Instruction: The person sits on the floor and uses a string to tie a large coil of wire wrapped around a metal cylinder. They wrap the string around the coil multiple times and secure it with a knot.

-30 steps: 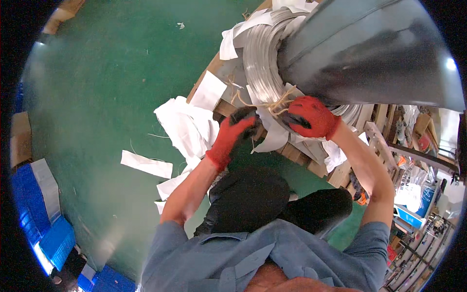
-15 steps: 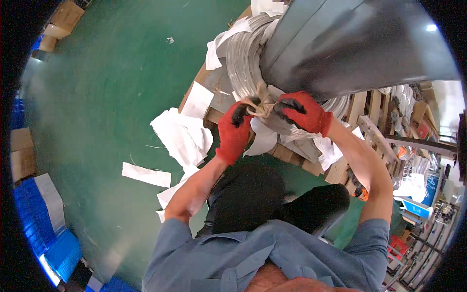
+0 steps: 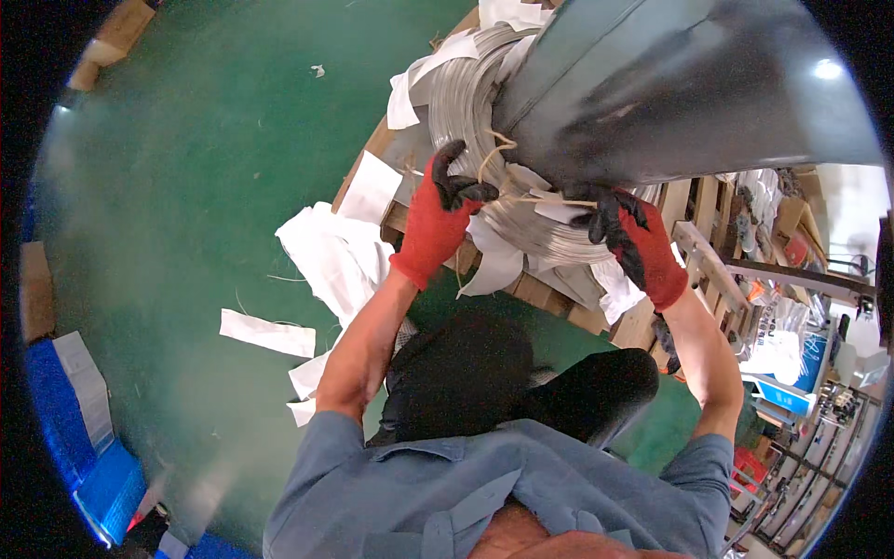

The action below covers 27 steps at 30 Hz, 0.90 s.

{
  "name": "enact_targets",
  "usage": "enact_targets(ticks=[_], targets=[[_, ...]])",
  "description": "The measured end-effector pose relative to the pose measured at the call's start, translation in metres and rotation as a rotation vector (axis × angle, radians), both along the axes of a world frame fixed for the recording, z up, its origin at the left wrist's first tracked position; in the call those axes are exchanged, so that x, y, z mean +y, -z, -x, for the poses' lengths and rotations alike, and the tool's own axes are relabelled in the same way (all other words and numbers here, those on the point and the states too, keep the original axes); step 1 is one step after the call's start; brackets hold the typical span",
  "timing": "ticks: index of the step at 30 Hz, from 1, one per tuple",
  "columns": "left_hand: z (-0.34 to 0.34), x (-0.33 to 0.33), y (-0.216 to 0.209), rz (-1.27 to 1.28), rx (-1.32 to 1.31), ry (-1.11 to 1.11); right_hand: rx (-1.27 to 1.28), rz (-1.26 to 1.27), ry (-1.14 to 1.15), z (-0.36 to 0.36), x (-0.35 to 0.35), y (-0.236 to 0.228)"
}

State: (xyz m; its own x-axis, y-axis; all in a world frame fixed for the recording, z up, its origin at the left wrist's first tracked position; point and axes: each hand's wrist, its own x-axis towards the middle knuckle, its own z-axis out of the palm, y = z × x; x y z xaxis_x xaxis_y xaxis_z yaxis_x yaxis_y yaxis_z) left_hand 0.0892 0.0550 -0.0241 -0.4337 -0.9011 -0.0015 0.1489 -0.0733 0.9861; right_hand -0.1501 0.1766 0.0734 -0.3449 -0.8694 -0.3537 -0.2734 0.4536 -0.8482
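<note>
A coil of silvery-grey wire (image 3: 456, 104) curves around the base of a large dark grey drum-like body (image 3: 643, 102). Tan twine (image 3: 540, 199) runs across the coil's near side, between my two hands. My left hand (image 3: 447, 207), in a red glove with black fingers, pinches the twine beside the coil; a loose loop rises above its fingertips. On the other side, my right hand (image 3: 641, 244), gloved alike, grips the twine's end and draws that length nearly straight. Where the twine passes around the wire is partly hidden.
Coil and drum rest on a wooden pallet (image 3: 582, 315). Crumpled white sheeting (image 3: 331, 256) and a white strip (image 3: 268, 333) lie on the green floor (image 3: 205, 214). Blue boxes (image 3: 112, 489) stand at the lower left. Shelving with packages (image 3: 787, 349) is at right.
My hands have moved apart from the knot area. The right hand has shifted right and slightly down, pulling the twine out straight; the bunched loops have loosened.
</note>
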Motion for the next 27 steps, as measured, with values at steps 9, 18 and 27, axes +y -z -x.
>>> enact_targets(ticks=[9, 18, 27], targets=[[-0.005, -0.031, 0.014, 0.244, -0.156, 0.290, 0.916, -0.039, -0.639, -0.033, -0.020, -0.114], [-0.007, -0.033, -0.016, 0.350, -0.302, 0.420, 1.652, 0.697, -0.899, -0.115, -0.166, -0.087], [0.002, -0.020, -0.006, 0.146, -0.253, 0.215, 1.195, 0.569, -0.631, -0.118, -0.139, -0.050]])
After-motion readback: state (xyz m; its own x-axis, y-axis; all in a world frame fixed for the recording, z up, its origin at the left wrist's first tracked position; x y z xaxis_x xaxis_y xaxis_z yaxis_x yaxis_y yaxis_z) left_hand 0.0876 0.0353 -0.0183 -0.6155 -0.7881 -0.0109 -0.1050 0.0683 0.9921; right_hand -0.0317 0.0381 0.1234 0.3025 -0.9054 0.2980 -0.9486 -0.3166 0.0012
